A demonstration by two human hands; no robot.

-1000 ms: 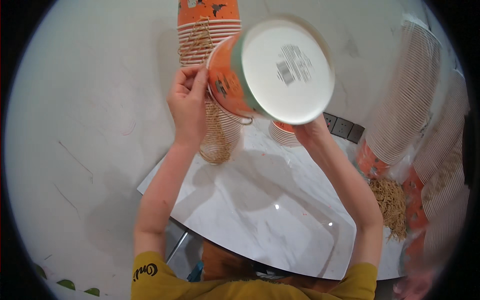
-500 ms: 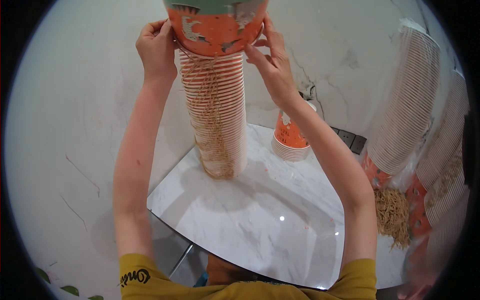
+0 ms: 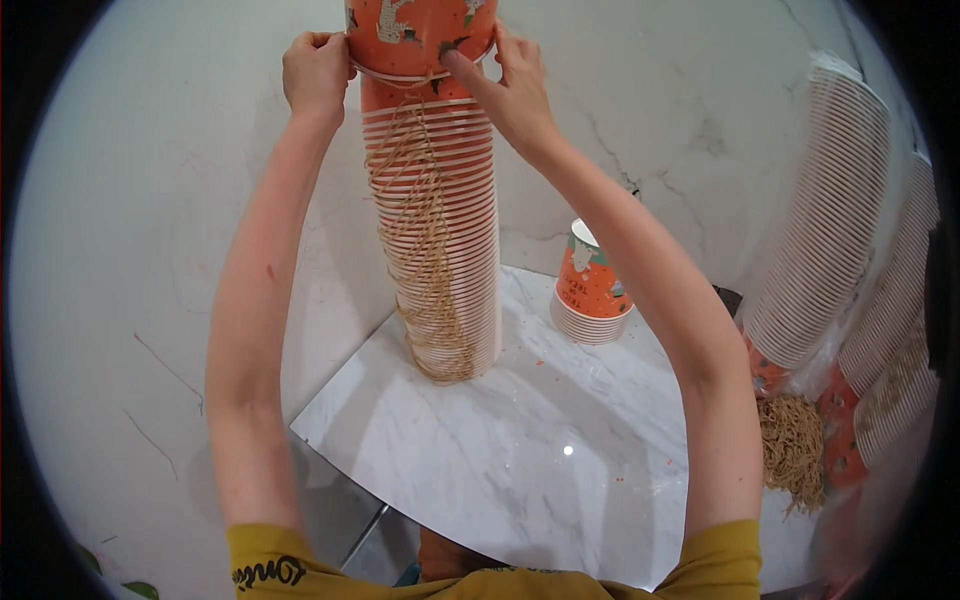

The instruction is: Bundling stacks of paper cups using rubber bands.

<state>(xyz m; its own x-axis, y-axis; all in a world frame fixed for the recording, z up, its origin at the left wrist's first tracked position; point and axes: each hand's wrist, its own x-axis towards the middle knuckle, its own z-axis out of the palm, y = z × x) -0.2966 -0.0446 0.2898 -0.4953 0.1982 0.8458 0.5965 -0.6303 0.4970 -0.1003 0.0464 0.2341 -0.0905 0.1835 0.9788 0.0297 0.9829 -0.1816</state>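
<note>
Both hands are at an orange patterned paper cup point(image 3: 420, 40), held rim-down over the top of a tall stack of similar cups point(image 3: 480, 260). An orange band of the stack's top cup shows below the held cup's rim. My left hand point(image 3: 317, 75) is closed at the rim's left side. My right hand point(image 3: 515, 95) grips the right side, with its thumb on the printed wall and its fingers partly hidden behind. Loops of tan twine point(image 3: 425, 230) hang down the stack's front from near the held rim.
A short cup stack point(image 3: 592, 290) stands on the marble-patterned table point(image 3: 480, 460), right of the tall one. Farther right are plastic-wrapped cup stacks point(image 3: 825, 210) and a tan twine bundle point(image 3: 792, 445). A marbled wall point(image 3: 200, 230) rises behind.
The held cup looks smaller, farther from me and closer over the stack; the orange band below its rim has come into view. Both hands moved with it, and the view shifted slightly.
</note>
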